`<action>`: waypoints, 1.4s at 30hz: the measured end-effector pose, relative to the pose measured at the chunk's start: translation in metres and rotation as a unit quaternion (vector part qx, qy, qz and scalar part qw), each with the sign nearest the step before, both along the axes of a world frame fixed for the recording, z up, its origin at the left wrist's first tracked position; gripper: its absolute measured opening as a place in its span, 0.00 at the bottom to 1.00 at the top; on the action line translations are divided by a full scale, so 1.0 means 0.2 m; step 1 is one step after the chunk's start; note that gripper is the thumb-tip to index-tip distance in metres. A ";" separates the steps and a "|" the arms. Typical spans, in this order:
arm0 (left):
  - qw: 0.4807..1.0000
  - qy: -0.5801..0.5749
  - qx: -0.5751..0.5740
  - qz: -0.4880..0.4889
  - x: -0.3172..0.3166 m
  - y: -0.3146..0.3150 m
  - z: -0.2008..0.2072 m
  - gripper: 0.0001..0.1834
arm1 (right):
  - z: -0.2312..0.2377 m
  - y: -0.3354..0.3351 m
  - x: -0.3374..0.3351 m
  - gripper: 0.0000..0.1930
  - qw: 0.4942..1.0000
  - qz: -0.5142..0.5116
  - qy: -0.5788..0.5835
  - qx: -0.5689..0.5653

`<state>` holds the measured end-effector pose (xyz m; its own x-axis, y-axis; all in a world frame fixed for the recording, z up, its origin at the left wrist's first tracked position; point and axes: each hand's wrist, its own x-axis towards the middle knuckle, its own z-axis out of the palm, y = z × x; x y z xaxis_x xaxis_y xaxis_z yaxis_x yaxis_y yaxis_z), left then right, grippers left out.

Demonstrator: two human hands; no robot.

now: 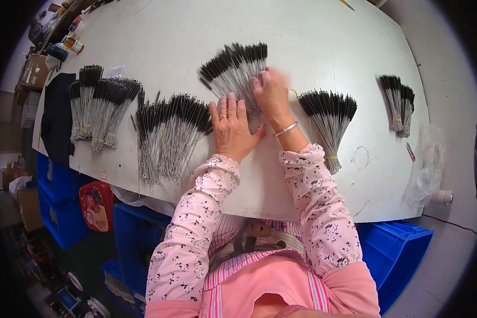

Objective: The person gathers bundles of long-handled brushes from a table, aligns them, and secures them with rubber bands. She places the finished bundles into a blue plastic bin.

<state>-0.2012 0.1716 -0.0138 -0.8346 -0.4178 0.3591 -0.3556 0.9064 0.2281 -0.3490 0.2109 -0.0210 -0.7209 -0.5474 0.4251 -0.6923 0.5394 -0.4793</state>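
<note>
A fanned pile of thin wire-handled cleaning brushes (236, 66) with black bristle ends lies on the white table in front of me. My left hand (230, 127) rests flat with fingers stretched out at the lower left of that pile; a ring is on one finger. At the pile's right edge, my right hand (272, 95) is curled in, its far side smeared by motion. Its fingertips are against the wires, and whatever they grip is hidden. Just beyond that wrist sits a small yellow-and-white round thing (293, 95), partly covered.
Loose brushes (169, 138) lie left of my left hand, with banded bundles (98, 106) farther left. Another banded bundle (331, 127) lies to the right, smaller ones (397, 103) at the far right. Clear plastic bags (426, 164) lie by the table's right edge; blue crates (392, 254) stand below.
</note>
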 end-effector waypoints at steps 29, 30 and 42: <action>0.905 -0.107 0.179 0.372 0.74 -0.25 0.22 0.78 | 0.04 -0.13 0.29 0.49 0.989 -0.019 0.008 0.144; 0.893 -0.130 0.202 0.379 0.76 -0.30 0.23 0.79 | 0.02 -0.12 0.26 0.46 0.992 -0.016 0.005 0.124; 0.894 -0.255 0.146 0.339 0.65 -0.38 0.28 0.72 | -0.01 0.01 0.24 0.21 0.978 -0.019 0.113 0.172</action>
<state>-0.0705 0.0953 0.0431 -0.3773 -0.9036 -0.2029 -0.9260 0.3706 0.0715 -0.3014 0.2124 -0.0220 -0.6522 -0.6609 0.3712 -0.7359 0.6695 -0.1011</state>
